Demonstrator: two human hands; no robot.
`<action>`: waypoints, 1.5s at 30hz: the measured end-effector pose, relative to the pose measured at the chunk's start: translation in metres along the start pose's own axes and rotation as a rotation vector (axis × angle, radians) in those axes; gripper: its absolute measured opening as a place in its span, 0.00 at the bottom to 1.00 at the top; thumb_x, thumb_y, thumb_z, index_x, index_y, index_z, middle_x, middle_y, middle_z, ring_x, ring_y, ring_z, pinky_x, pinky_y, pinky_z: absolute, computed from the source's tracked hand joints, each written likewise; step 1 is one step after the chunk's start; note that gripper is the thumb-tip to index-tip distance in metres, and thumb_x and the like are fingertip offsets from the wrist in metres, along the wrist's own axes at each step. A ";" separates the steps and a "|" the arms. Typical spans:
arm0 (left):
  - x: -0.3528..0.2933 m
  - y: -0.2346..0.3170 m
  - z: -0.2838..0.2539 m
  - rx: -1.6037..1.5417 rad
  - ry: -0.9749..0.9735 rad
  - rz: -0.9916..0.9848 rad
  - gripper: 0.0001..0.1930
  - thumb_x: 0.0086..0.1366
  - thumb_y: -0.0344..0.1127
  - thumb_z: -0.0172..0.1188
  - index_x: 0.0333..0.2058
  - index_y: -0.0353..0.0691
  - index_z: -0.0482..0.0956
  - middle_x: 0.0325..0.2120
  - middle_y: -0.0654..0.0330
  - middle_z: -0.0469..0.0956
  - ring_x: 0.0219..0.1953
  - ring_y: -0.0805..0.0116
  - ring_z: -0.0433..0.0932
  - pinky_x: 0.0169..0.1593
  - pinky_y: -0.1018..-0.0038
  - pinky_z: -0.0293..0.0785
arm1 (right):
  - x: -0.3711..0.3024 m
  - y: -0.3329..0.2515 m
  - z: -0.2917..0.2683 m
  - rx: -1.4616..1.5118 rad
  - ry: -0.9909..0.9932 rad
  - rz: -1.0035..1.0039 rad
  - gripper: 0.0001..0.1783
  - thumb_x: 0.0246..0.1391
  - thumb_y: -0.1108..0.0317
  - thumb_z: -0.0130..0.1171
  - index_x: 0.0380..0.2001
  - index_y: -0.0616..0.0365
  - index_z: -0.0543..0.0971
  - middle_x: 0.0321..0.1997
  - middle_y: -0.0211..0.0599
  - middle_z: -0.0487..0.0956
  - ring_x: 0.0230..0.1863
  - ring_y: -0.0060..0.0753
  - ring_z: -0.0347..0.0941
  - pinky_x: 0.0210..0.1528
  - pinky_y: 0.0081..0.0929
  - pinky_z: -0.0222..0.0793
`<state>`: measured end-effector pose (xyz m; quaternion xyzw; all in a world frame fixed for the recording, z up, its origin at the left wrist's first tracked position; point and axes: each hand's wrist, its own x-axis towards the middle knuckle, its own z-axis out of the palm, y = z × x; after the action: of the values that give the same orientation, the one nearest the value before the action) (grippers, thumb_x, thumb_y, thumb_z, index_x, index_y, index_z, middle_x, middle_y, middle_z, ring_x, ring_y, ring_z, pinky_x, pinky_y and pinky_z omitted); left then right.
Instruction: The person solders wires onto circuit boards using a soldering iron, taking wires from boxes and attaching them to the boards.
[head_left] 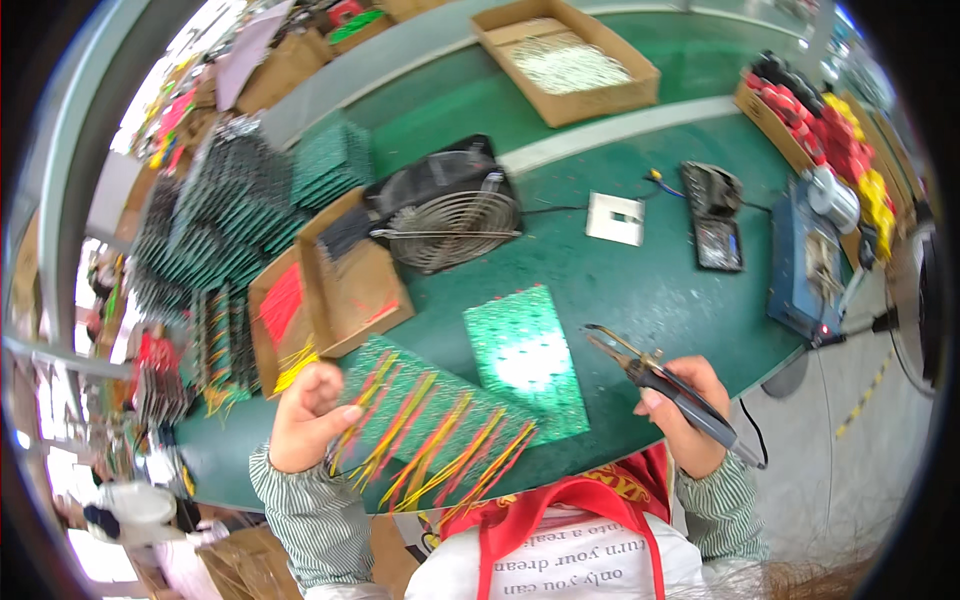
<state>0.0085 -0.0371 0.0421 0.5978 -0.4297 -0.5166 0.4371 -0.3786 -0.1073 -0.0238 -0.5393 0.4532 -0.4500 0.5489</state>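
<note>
A green circuit board panel (419, 404) lies tilted on the table before me, with rows of red and yellow wires hanging past its near edge. My left hand (308, 418) is at its left end, fingers curled and thumb apart, the thumb tip by the leftmost wires; nothing shows in the hand. Beside this panel, to the right, lies a second green panel (528, 360) without wires, glare on its surface. My right hand (692, 412) grips a dark-handled soldering iron (685, 398), its metal tip pointing up and left, above the table right of the second panel.
Left of the panels, a cardboard box (345, 290) holds red and yellow wires. Behind it stand a black fan (450, 215) and stacked green panels (225, 195). A blue soldering station (802, 262), a black holder (712, 215) and a white plate (614, 219) occupy the right side.
</note>
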 end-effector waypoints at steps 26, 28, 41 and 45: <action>-0.208 -0.202 -0.260 1.175 0.981 -0.415 0.26 0.64 0.50 0.55 0.52 0.34 0.72 0.49 0.46 0.72 0.52 0.47 0.71 0.54 0.63 0.67 | 0.005 0.002 0.029 -0.054 -0.068 0.003 0.13 0.52 0.74 0.61 0.37 0.65 0.69 0.29 0.37 0.77 0.28 0.24 0.75 0.31 0.21 0.71; -0.204 -0.192 -0.247 1.172 0.981 -0.443 0.26 0.64 0.50 0.55 0.52 0.35 0.72 0.49 0.46 0.72 0.52 0.48 0.71 0.55 0.63 0.67 | 0.006 0.005 0.029 -0.046 -0.056 -0.006 0.13 0.51 0.74 0.61 0.38 0.65 0.69 0.29 0.37 0.77 0.28 0.24 0.75 0.31 0.21 0.71; -0.036 -0.058 -0.155 1.171 0.679 0.256 0.09 0.56 0.27 0.61 0.37 0.35 0.77 0.32 0.51 0.77 0.35 0.55 0.76 0.41 0.68 0.73 | 0.023 0.031 0.040 -0.228 -0.085 -0.252 0.14 0.48 0.74 0.63 0.36 0.64 0.70 0.28 0.38 0.74 0.24 0.24 0.67 0.28 0.21 0.64; 0.044 -0.064 -0.144 1.142 0.392 0.226 0.09 0.57 0.29 0.59 0.36 0.34 0.78 0.32 0.51 0.77 0.36 0.54 0.76 0.41 0.67 0.73 | 0.023 0.029 0.045 -0.224 -0.063 -0.275 0.14 0.47 0.73 0.64 0.35 0.63 0.70 0.29 0.39 0.74 0.23 0.26 0.67 0.28 0.22 0.64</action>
<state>0.1595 -0.0525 -0.0179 0.7722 -0.6110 -0.0353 0.1708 -0.3305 -0.1211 -0.0525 -0.6680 0.4050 -0.4503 0.4325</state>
